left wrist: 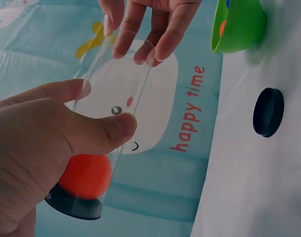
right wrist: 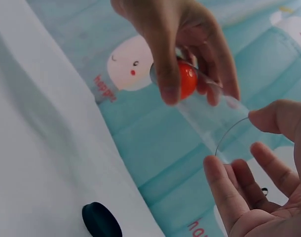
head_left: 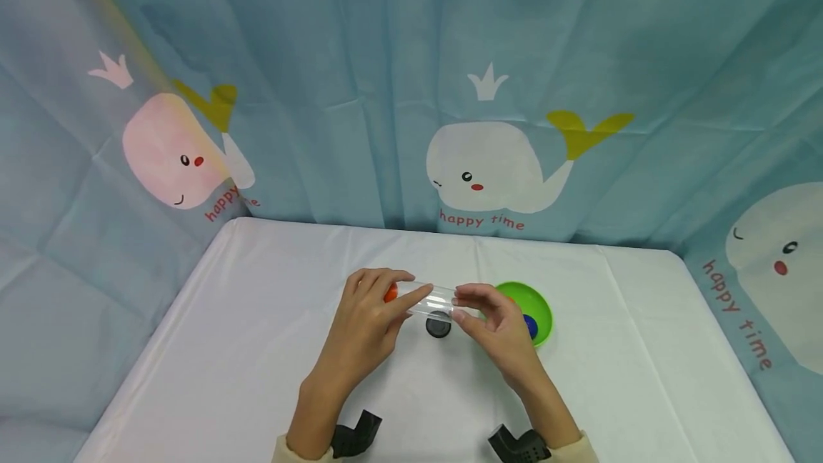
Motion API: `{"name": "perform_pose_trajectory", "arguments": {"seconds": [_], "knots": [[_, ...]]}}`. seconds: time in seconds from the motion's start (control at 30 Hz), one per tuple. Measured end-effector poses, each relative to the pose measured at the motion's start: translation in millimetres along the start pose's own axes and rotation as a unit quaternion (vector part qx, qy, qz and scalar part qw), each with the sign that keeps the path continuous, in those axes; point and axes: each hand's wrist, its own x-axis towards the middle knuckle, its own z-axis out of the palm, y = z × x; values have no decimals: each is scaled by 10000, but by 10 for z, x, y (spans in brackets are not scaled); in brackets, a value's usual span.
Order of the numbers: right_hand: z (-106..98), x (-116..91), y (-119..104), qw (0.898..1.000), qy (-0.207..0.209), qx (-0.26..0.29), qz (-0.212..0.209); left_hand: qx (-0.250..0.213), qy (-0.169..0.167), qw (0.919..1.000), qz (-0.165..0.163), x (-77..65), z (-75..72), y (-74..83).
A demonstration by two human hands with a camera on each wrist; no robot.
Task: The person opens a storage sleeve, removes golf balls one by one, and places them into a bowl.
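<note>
A clear plastic tube (head_left: 440, 301) lies nearly level across the two hands above the table. My left hand (head_left: 363, 320) grips it near its closed end, thumb along the wall. Inside that end an orange ball (left wrist: 89, 177) rests against a black end cap (left wrist: 74, 206). My right hand (head_left: 504, 331) holds the open rim at the other end between thumb and fingertips, as the right wrist view shows. A loose black cap (head_left: 439, 328) sits on the table, just below the tube in the head view. Behind the right hand stands a green bowl (head_left: 544, 304).
Inside the bowl are a blue ball (head_left: 530, 326) and something orange, partly hidden by the right hand. A white cloth (head_left: 225, 349) covers the table. A blue curtain (head_left: 386, 91) with whale prints hangs along its back and sides.
</note>
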Motion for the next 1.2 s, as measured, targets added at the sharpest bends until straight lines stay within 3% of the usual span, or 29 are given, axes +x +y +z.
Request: {"name": "perform_pose_trajectory", "arguments": {"seconds": [0.33,1.2], "knots": [[46,9,14,9998,136,-58,102,-13,70,10000,-3,-6,-6,-6],[-80,-19,-64,9998,-84,-98,119,-123,-12,9999,-54,-34,-14,-62]]}}
